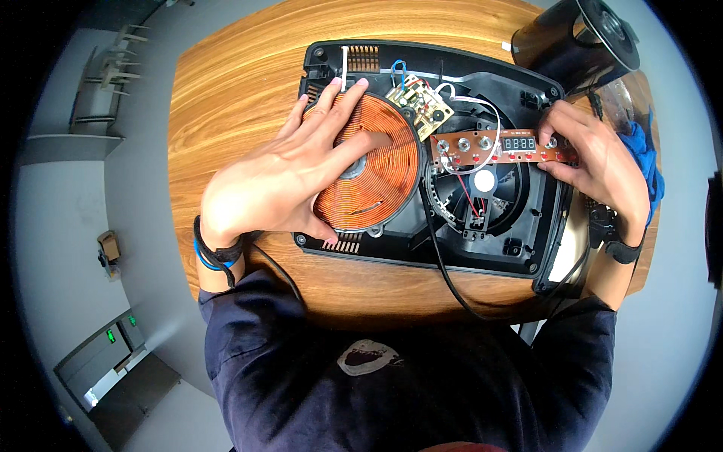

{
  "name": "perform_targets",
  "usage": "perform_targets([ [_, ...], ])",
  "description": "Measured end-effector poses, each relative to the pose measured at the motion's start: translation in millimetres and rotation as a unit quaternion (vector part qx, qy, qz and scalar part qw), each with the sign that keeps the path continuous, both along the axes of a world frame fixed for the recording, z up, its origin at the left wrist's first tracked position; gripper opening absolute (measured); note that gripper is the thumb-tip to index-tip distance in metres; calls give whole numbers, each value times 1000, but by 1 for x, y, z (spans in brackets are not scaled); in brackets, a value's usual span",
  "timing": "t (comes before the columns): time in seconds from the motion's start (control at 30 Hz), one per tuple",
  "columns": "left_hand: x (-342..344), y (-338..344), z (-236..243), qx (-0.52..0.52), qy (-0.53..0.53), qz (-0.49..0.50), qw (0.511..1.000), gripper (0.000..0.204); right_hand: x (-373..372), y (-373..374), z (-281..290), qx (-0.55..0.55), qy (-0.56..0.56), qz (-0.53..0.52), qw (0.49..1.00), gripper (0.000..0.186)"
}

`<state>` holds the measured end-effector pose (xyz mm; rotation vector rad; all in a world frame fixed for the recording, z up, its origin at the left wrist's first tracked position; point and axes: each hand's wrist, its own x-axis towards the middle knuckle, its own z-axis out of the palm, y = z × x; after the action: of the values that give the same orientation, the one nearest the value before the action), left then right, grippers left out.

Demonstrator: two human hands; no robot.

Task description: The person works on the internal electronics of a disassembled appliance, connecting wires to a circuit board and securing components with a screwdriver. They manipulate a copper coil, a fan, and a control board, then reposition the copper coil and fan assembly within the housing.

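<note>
An induction cooker's black plastic housing (407,252) lies with its inside showing. My left hand (290,177) is spread over the round copper coil (384,181) at the housing's left side, fingers stretched and apart. At the right, my right hand (595,154) pinches the end of a narrow brown display circuit board (493,145), which has a digit display and several round metal parts. That board lies across the black fan (520,192). Between coil and fan sits a pale circuit board (422,105) with components. White and red wires run to the display board.
The housing rests on a wood-grain table (233,98). A dark cylinder (572,41) stands at the back right, near a blue cloth (644,166) and clear plastic. A black cable (444,275) hangs over the front edge.
</note>
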<state>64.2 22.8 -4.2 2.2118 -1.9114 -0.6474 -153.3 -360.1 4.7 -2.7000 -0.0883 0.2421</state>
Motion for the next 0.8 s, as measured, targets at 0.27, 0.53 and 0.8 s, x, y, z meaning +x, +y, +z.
perform_targets([
  [0.27, -3, 2, -3, -28, -28, 17, 999, 131, -2, -4, 0, 5, -35, 16, 999, 42],
  [0.53, -10, 5, 15, -44, -27, 28, 998, 119, -3, -8, 5, 3, -63, 20, 998, 39],
  [0.8, -3, 10, 21, -62, -35, 19, 997, 114, 0, -4, 7, 68, 23, 55, 996, 42],
])
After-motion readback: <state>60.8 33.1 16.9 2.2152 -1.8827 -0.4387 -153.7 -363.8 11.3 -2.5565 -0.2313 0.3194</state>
